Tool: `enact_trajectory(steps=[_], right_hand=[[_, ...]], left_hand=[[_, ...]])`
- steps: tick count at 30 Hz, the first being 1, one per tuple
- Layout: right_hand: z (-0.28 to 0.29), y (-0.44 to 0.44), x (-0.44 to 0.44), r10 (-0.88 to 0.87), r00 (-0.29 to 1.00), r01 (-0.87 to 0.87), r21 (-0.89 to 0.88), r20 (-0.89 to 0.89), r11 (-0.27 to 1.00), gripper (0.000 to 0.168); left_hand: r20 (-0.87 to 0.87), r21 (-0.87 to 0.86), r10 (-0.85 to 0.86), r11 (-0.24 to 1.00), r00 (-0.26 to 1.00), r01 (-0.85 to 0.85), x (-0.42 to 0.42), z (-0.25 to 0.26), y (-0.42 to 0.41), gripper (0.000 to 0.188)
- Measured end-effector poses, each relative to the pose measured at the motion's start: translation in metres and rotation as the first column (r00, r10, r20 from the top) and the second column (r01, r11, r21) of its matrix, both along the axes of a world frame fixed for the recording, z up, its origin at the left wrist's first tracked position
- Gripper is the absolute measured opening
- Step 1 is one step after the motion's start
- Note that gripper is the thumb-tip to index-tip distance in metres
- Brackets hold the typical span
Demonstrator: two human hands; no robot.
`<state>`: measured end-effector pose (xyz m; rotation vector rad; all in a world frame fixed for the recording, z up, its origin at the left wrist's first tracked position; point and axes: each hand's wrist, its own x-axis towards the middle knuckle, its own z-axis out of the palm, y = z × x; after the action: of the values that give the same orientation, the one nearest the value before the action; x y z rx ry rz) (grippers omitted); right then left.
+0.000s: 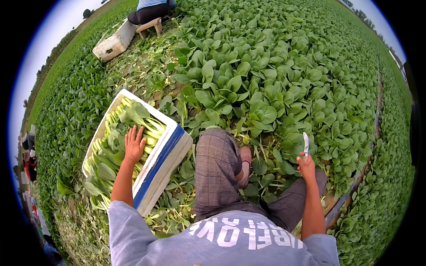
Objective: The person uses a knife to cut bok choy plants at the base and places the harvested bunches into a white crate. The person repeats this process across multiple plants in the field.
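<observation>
My left hand [134, 146] lies with fingers spread on the leaves of cut bok choy [151, 133] in a white foam box with a blue stripe [159, 165]. The box stands at my left, filled with heads whose pale stems face its sides; some leaves hang over the near edge. In my right hand [306, 167], above my right knee, is a small knife [306, 143] with its blade pointing up and away from me. Growing bok choy [263, 113] stands in front of my legs. Cut leaves lie on the soil around my feet.
Ahead to the left, a co-worker [151, 11] sits on a low wooden stool [149, 27] beside another white foam box [111, 46]. More people [30, 164] are at the far left edge. A dark strip or hose [346, 199] runs through the plants at my right.
</observation>
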<state>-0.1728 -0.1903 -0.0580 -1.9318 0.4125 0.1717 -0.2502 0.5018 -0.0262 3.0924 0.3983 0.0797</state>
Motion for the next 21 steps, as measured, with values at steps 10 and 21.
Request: enact_trajectory(steps=[10,21], right_hand=[[0.019,-0.003,-0.022,-0.037,0.998,0.032,0.111,0.048,0.993,0.040],[0.121,-0.034,-0.073,-0.258,0.960,0.215,0.298,0.110,0.930,0.055]], left_hand=[[0.447,0.088,-0.091,0.994,0.890,0.058,0.012,0.033,-0.083,0.073],[0.158,-0.312,-0.595,0.728,0.788,0.611,0.157,0.031,-0.268,0.061]])
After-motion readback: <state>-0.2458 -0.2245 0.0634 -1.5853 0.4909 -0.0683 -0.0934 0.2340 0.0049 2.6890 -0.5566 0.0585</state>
